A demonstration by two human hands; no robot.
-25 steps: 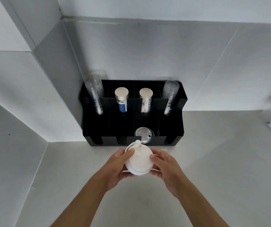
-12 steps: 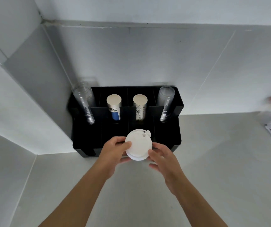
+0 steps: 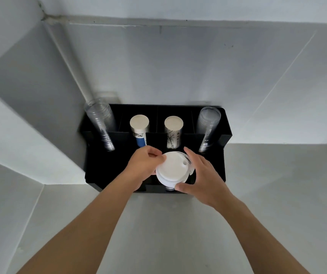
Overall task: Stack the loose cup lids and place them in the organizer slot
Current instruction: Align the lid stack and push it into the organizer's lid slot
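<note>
I had the stack of white cup lids (image 3: 172, 171) gathered between both hands, directly over the front row of the black organizer (image 3: 210, 165), in front of its two paper cup stacks (image 3: 139, 131). My left hand (image 3: 145, 167) was curled against the stack's left edge, fingers bent round the rim and thumb on top; my right hand (image 3: 200, 175) cupped the right and near side, fingers spread partway and the thumb tucked under the near edge. Neither hand was clenched tight; together they pinched the stack. By my judgement the stacking was done: the lids sat nested, though one or two edges poked out at the right side, so the pile was not quite square. What was left was the lowering into the front slot of the organizer, just right of its middle. I could not tell whether the bottom of the stack had entered that slot, since lids and hands covered it. The clear cup stacks (image 3: 101, 127) at the organizer's back corners stood apart from my hands.
</note>
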